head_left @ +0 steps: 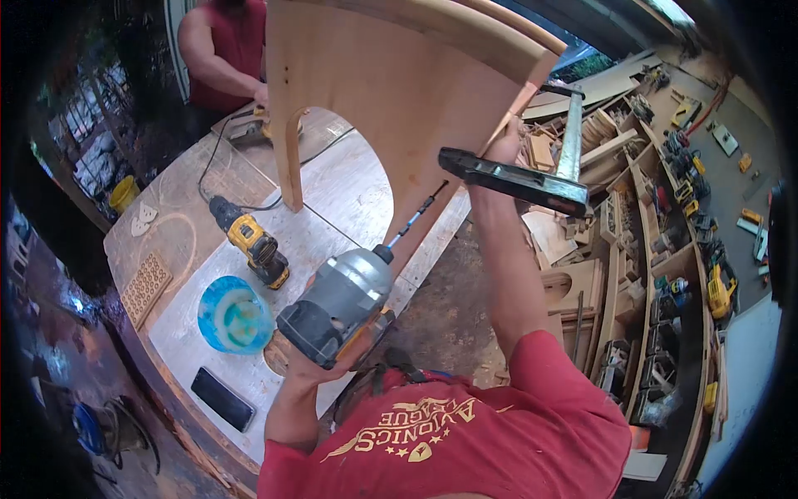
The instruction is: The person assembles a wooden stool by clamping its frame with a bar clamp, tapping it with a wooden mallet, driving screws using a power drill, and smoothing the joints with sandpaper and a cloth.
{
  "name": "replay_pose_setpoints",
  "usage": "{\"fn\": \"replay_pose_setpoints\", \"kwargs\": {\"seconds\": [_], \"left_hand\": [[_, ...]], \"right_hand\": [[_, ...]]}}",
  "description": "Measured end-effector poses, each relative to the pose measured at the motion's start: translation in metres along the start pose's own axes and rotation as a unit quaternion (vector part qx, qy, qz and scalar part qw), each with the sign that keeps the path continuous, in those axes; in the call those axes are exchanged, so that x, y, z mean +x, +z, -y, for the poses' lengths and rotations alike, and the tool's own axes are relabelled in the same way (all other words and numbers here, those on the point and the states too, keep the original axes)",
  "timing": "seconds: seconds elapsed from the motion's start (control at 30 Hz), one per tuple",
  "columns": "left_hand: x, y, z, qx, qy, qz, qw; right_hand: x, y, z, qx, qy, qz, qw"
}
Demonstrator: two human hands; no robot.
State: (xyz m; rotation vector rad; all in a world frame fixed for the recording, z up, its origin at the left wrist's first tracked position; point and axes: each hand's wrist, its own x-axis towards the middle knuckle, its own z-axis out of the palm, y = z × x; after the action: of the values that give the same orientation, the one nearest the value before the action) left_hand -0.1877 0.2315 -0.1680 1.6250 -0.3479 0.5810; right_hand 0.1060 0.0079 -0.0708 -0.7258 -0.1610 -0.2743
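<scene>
My left hand (304, 368) is wrapped around the grip of a power driver (337, 295), mostly hidden beneath its grey and black body. A long bit (407, 226) points up and right, its dark tip close to the lower edge of a curved wooden piece (407, 91); contact cannot be made out. On that piece's right edge, my right hand (504, 145) has its fingers closed, partly hidden. A bar clamp (519, 181) with a black arm and silver bar sits at the same corner, beside my right wrist.
On the worktable (187, 237) are a yellow and black drill (249, 241), a blue bowl (224, 314), a phone (223, 399) and a perforated wooden block (148, 289). Another person (220, 50) stands across it, a hand on a corded tool. Shelves (619, 274) of wood and tools line the right.
</scene>
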Motion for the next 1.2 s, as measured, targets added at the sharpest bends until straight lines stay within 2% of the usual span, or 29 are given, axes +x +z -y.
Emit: {"fn": "replay_pose_setpoints", "kwargs": {"seconds": [0.03,0.13,0.23,0.33,0.43,0.63,0.73,0.83,0.93,1.1,1.2], "left_hand": [[-0.005,-0.002,0.006,0.024,-0.023,0.007,0.999],[-0.014,-0.005,0.014,-0.029,-0.059,0.047,0.997],[-0.018,-0.002,0.011,-0.016,-0.094,0.03,0.995],[-0.012,-0.002,0.004,0.014,-0.041,0.054,0.998],[-0.01,0.002,-0.004,-0.03,-0.036,0.016,0.999],[-0.006,-0.003,-0.004,0.045,0.009,0.038,0.998],[-0.007,-0.001,-0.007,0.021,-0.008,0.026,0.999],[-0.013,-0.004,-0.002,0.072,-0.01,0.041,0.997],[-0.017,-0.006,0.0,0.08,-0.057,0.05,0.994],[-0.017,-0.005,0.005,0.141,-0.011,0.019,0.99],[-0.014,-0.004,-0.005,0.12,-0.051,0.014,0.991]], "right_hand": [[-0.01,0.009,0.002,-0.01,-0.013,-0.01,1.0],[-0.019,0.02,0.004,0.014,0.004,-0.018,1.0],[-0.029,0.028,0.011,-0.016,0.021,-0.048,0.999],[-0.043,0.041,0.019,-0.02,0.037,-0.06,0.997],[-0.047,0.043,0.022,-0.009,0.049,-0.054,0.997],[-0.041,0.04,0.02,-0.01,0.06,-0.055,0.997],[-0.048,0.047,0.022,0.011,0.064,-0.057,0.996],[-0.045,0.044,0.021,-0.004,0.062,-0.063,0.996],[-0.038,0.038,0.017,0.016,0.056,-0.058,0.997],[-0.031,0.03,0.013,0.005,0.052,-0.052,0.997],[-0.026,0.024,0.008,0.005,0.048,-0.053,0.997]]}}
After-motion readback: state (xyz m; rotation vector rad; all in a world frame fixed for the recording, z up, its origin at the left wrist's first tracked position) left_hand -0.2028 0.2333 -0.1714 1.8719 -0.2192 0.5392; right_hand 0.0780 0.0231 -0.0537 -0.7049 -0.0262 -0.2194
